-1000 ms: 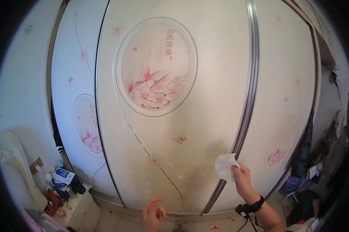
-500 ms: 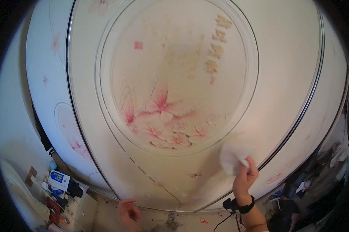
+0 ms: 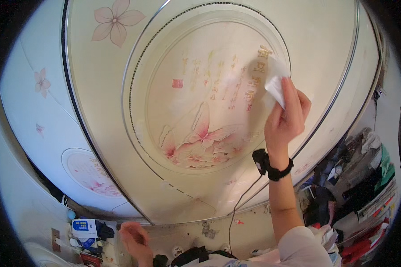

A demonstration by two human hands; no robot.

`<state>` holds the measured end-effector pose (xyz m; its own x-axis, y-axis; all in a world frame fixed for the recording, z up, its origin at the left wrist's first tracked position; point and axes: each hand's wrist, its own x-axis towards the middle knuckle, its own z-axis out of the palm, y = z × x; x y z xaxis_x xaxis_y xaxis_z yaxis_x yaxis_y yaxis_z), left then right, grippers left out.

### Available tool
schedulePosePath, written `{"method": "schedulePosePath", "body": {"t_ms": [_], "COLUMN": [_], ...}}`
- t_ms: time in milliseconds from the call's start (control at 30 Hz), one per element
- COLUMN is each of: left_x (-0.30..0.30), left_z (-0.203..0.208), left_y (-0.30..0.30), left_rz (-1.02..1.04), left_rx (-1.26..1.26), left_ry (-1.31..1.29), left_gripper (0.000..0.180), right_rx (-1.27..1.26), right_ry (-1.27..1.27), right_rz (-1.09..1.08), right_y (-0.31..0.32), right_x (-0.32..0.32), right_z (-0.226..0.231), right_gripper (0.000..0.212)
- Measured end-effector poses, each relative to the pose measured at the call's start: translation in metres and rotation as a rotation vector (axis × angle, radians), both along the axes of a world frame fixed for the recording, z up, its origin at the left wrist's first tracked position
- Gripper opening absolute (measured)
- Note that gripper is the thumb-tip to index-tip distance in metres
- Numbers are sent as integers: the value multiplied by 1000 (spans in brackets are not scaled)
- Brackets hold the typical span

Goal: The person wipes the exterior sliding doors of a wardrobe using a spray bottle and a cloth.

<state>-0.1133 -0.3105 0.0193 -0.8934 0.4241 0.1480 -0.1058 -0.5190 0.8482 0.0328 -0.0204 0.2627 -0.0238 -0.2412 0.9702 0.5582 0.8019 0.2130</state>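
Nearest, the left hand (image 3: 136,240) hangs half-curled, apparently holding nothing. Farther up, the right hand (image 3: 289,116) pinches a white cloth (image 3: 276,88) at the right side of the oval panel (image 3: 209,95); contact is unclear. This looks like a wiping stroke, calling next for flat, even pressure beside the gold lettering (image 3: 260,66).

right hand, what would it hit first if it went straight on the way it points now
Likely the oval panel, near its right rim, with the white cloth in the right hand leading; depth is unclear, so it may already touch.
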Motion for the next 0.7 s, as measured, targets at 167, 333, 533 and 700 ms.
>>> {"method": "schedulePosePath", "body": {"t_ms": [167,333,533,700], "left_x": [-10,-6,-11,-13], "left_z": [5,4,17,14], "left_y": [-5,1,7,6], "left_rz": [87,117,54,52], "left_rx": [-61,-59,-76,-119], "left_ry": [12,4,105,72], "left_gripper": [48,48,48,49], "right_rx": [-49,-221,-287,-192], "right_ry": [-71,-351,-687,-318], "right_rz": [134,186,21,-86], "right_y": [3,-42,-22,-8], "right_x": [-43,-78,-46,-49], "right_z": [-10,-66,-75,-27], "right_gripper": [42,50,65,68]}}
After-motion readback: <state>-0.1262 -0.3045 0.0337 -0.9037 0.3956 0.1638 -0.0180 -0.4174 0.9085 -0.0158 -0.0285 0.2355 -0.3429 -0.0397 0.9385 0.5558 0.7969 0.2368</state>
